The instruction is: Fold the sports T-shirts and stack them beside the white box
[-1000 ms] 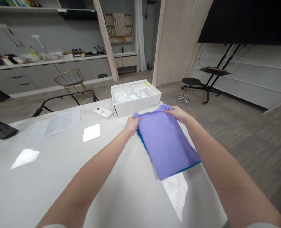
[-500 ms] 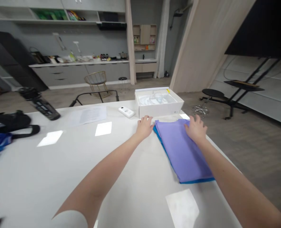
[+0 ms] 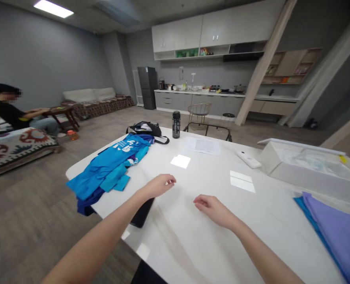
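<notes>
We are holding our left hand (image 3: 159,186) and right hand (image 3: 213,210) well apart from each other over the desk (image 3: 180,236), each grip empty with fingers loosely curled and slightly parted. The heaped blue shirt (image 3: 109,161) is lying beyond and to the left of our left hand, the nearer one, its long axis running slantwise from the desk's left edge toward the black bag (image 3: 146,128). A dark flat device (image 3: 142,216) is showing partly beneath our left wrist, contact unclear, while the folded purple cloth (image 3: 337,225) is lying right of our right hand.
</notes>
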A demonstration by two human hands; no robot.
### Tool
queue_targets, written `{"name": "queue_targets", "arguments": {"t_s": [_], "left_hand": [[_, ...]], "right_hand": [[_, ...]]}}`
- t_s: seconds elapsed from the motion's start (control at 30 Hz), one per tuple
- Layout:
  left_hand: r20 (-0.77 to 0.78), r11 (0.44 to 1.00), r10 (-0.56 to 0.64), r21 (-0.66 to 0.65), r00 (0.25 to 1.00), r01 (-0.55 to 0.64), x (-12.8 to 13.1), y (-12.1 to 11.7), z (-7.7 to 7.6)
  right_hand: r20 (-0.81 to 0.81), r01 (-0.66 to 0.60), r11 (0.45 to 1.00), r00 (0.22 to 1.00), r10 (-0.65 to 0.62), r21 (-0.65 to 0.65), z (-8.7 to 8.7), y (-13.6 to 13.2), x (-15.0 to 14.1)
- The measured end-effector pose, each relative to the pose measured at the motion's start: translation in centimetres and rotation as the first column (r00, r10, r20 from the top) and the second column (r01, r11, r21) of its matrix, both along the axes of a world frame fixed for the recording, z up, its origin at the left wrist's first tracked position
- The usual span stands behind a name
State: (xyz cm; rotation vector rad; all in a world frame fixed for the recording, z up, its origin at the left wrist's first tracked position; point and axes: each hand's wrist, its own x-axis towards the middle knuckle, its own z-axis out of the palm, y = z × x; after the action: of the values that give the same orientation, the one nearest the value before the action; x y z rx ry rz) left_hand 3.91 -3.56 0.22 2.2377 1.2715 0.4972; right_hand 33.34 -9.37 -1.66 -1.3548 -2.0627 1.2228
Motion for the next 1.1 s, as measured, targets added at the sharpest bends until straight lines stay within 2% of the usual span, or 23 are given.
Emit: {"name": "queue_targets", "arguments": {"t_s": [0.07,0.1,0.17,0.23,0.3,0.43,0.5,0.57,0.63,0.7,0.77,0.83,0.87,0.93,1.0,1.03,1.1], "left_hand": [[-0.026,0.974,0.193,0.128,0.981,-0.188,-7.5,-0.6,-0.4],[-0.062,0.934,0.308,0.212,0.949,-0.289,-11.0,-0.9,-0.6],[-0.144,0.811,0.536,0.362,0.832,-0.46,-17.2,-1.2,-1.0],[-0.196,0.704,0.681,0.443,0.706,-0.556,-22.0,-1.1,-1.4],[-0.225,0.659,0.732,0.472,0.643,-0.585,-25.1,-0.3,-1.7],[-0.305,0.684,0.717,0.483,0.626,-0.548,-27.5,2.3,-2.6],[-0.319,0.687,0.717,0.477,0.62,-0.548,-27.9,3.7,-2.9],[-0.272,0.667,0.734,0.46,0.623,-0.586,-28.3,4.9,-2.8],[-0.155,0.614,0.771,0.436,0.617,-0.658,-28.7,5.8,-2.3],[-0.009,0.542,0.804,0.422,0.595,-0.727,-28.8,6.4,-1.3],[0.109,0.515,0.787,0.427,0.607,-0.743,-28.7,6.5,0.0],[0.158,0.558,0.73,0.424,0.665,-0.713,-28.2,6.0,1.1],[0.151,0.609,0.692,0.403,0.706,-0.683,-28.0,5.6,1.5],[0.071,0.756,0.589,0.306,0.805,-0.579,-27.4,4.6,2.1],[-0.038,0.895,0.436,0.126,0.899,-0.428,-27.2,3.7,2.2],[-0.077,0.934,0.358,0.026,0.931,-0.357,-27.1,3.4,2.2],[-0.073,0.948,0.301,-0.089,0.951,-0.307,-27.1,3.5,2.2]], "right_hand": [[-0.038,-0.082,0.996,0.996,0.081,-0.024,-0.3,1.5,-5.8],[-0.062,-0.119,0.992,0.991,0.117,-0.035,-0.5,2.3,-8.6],[-0.128,-0.187,0.98,0.976,0.178,-0.069,-0.7,4.1,-14.0],[-0.202,-0.244,0.962,0.955,0.216,-0.126,-0.7,6.2,-19.4],[-0.235,-0.252,0.95,0.95,0.206,-0.183,-0.4,8.7,-24.8],[-0.289,-0.096,0.96,0.957,0.016,-0.263,0.7,14.2,-33.9],[-0.346,-0.02,0.929,0.931,-0.117,-0.369,0.8,16.6,-37.1],[-0.392,0.03,0.868,0.884,-0.254,-0.495,0.5,18.6,-39.3],[-0.425,0.041,0.794,0.827,-0.368,-0.607,0.0,20.1,-40.7],[-0.462,-0.001,0.724,0.771,-0.439,-0.69,-0.4,21.2,-41.9],[-0.511,-0.079,0.667,0.712,-0.482,-0.741,-0.6,22.2,-43.0],[-0.54,-0.114,0.635,0.653,-0.532,-0.764,-0.6,23.3,-44.1],[-0.545,-0.103,0.634,0.626,-0.557,-0.767,-0.5,24.0,-44.6],[-0.551,-0.047,0.66,0.596,-0.584,-0.75,-0.4,25.7,-45.4],[-0.552,0.013,0.7,0.605,-0.574,-0.714,-0.4,27.2,-45.8],[-0.553,0.03,0.718,0.617,-0.561,-0.695,-0.3,27.8,-45.9],[-0.575,0.025,0.755,0.633,-0.519,-0.655,-0.2,28.4,-45.9]]}}
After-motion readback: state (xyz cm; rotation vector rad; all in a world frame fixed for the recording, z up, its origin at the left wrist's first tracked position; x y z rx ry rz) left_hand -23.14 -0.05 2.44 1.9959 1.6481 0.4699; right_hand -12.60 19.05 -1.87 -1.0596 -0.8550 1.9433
